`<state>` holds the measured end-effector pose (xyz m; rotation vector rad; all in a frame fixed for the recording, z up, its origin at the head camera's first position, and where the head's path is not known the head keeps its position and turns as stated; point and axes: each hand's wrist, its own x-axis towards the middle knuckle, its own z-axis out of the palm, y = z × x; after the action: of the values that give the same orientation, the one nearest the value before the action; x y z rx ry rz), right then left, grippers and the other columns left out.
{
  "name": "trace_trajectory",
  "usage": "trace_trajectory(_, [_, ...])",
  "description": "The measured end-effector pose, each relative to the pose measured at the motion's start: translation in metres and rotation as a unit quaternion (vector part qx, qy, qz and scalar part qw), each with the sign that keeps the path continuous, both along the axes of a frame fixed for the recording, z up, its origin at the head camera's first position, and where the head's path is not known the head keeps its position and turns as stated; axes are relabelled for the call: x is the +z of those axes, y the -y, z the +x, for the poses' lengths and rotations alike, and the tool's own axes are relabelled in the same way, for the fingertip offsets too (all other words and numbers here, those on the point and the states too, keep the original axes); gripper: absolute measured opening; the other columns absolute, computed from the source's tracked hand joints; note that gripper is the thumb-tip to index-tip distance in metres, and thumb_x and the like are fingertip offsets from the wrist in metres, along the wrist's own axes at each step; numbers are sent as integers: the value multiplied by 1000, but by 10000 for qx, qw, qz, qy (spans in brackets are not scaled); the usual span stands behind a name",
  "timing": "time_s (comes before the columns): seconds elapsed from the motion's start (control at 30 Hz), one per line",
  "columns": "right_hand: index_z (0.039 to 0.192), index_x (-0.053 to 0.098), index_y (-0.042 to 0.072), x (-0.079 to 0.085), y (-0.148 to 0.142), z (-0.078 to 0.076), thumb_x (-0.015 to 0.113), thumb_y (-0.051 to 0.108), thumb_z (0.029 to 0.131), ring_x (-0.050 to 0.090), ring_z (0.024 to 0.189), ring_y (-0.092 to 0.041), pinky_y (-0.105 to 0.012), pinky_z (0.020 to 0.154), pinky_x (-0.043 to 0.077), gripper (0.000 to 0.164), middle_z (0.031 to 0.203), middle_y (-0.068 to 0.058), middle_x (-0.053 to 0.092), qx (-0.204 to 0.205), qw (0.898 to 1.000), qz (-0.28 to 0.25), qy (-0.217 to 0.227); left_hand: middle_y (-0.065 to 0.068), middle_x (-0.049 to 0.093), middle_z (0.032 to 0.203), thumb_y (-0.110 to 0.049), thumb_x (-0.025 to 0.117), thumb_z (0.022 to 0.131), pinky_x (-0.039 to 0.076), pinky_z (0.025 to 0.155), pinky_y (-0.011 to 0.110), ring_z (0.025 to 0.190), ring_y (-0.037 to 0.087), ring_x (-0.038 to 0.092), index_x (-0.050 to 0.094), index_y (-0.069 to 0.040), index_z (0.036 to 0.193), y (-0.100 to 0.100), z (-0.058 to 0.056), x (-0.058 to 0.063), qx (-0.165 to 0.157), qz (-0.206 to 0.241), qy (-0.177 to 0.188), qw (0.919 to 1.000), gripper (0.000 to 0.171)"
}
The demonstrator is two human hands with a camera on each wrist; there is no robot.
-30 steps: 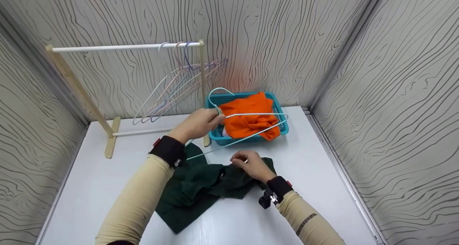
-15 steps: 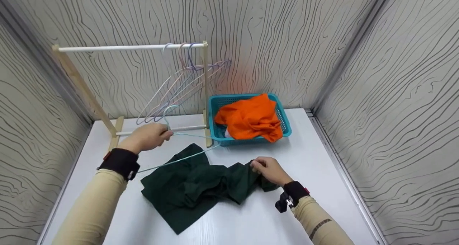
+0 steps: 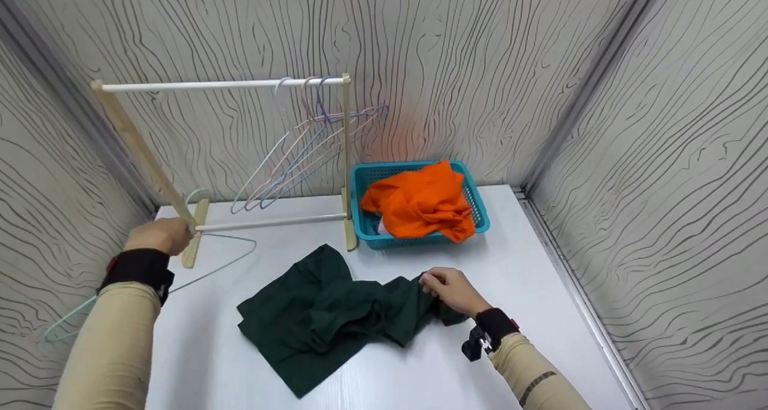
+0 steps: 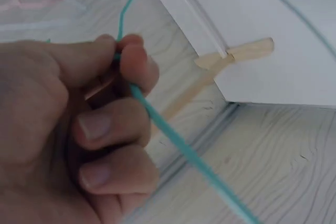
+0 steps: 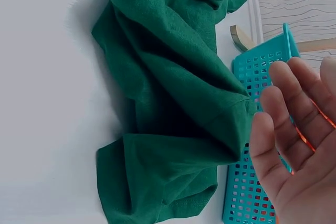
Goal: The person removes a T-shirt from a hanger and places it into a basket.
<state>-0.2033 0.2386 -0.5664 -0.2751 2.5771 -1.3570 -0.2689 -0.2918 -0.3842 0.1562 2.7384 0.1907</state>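
Observation:
My left hand [image 3: 161, 236] pinches a thin mint-green wire hanger [image 4: 184, 148] just below its hook, beside the left post of the small clothes rack [image 3: 222, 85]. In the left wrist view, thumb and index finger meet on the wire while the other fingers are bent. A dark green cloth garment [image 3: 336, 308] lies crumpled on the table, one part tented up. At this raised fold sits my right hand [image 3: 453, 290], fingertips right at the cloth. In the right wrist view its fingers look relaxed, with no cloth between them.
Several pastel hangers [image 3: 288, 158] hang at the right end of the rack. Behind the garment, a teal plastic basket [image 3: 482, 209] holds an orange cloth [image 3: 420, 203] and a bit of something pale. Patterned walls [image 3: 480, 68] enclose the white table [image 3: 498, 260] at the back and sides.
My left hand has carried the mint-green hanger left, from in front of the basket to the rack's left post. My right hand has moved right and down to the garment, which is now tented there.

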Motion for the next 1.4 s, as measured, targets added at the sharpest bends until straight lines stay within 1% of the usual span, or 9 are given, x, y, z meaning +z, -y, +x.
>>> trace_trajectory(0.13, [102,69,1,2,1,0,49,25,103,60,80,-18,-24,72,50,31,91,-12,69,46,10000,-80,-2,25,63,80,-10,41,99,50,64,44,68,31,55,58,18,109,9,-12,14,299,-6,-436,9986,35])
trace_trajectory(0.27, [101,69,1,4,2,-1,49,23,103,60,80,-18,-23,72,51,30,90,-13,69,22,10000,-74,-10,35,62,93,-11,38,102,52,74,56,81,45,61,59,19,108,4,-28,39,404,3,-831,9957,38])
trace_trajectory(0.37, [101,69,2,5,3,-1,49,23,102,61,80,-18,-23,72,51,29,90,-13,70,-28,10000,-31,-9,40,59,106,-9,38,101,47,82,65,94,54,59,57,17,114,-6,-42,62,362,-82,-1124,9930,35])
trace_trajectory(0.5, [101,69,1,7,2,0,50,24,102,61,79,-19,-22,72,51,30,90,-13,70,-43,10000,-49,-20,42,57,108,-9,40,100,48,79,64,93,56,58,57,17,114,-25,-60,90,372,-146,-1536,9873,33])
trace_trajectory(0.7, [101,69,1,10,2,4,53,24,101,62,80,-23,-24,72,50,29,91,-14,70,-96,9998,-165,-19,41,57,109,-24,34,105,50,78,60,94,55,58,55,17,118,-57,-87,111,509,-120,-1794,9824,47])
trace_trajectory(0.9, [99,70,4,9,2,4,51,26,102,61,79,-18,-23,72,49,29,89,-11,70,-130,9999,-72,9,38,59,109,-19,37,104,51,74,54,90,51,60,57,15,117,-80,-108,106,538,-36,-2025,9778,41])
trace_trajectory(1.03, [99,70,3,5,5,6,51,25,102,61,78,-16,-22,71,50,29,88,-11,70,-74,10000,-4,21,35,61,95,-7,43,97,51,69,52,80,46,60,61,15,100,-87,-113,94,458,-86,-2108,9764,29])
trace_trajectory(1.13, [100,69,1,0,7,8,51,24,102,62,79,-19,-24,72,51,29,88,-12,69,4,10000,-4,38,35,61,91,0,44,91,52,71,55,79,47,61,60,16,94,-91,-115,83,363,-113,-2106,9768,24])
trace_trajectory(1.4, [99,69,2,-6,14,10,53,24,101,61,76,-14,-22,69,50,27,88,-14,70,114,9999,92,48,37,61,94,0,44,90,52,70,59,82,50,62,59,16,103,-97,-115,60,165,20,-2083,9779,25])
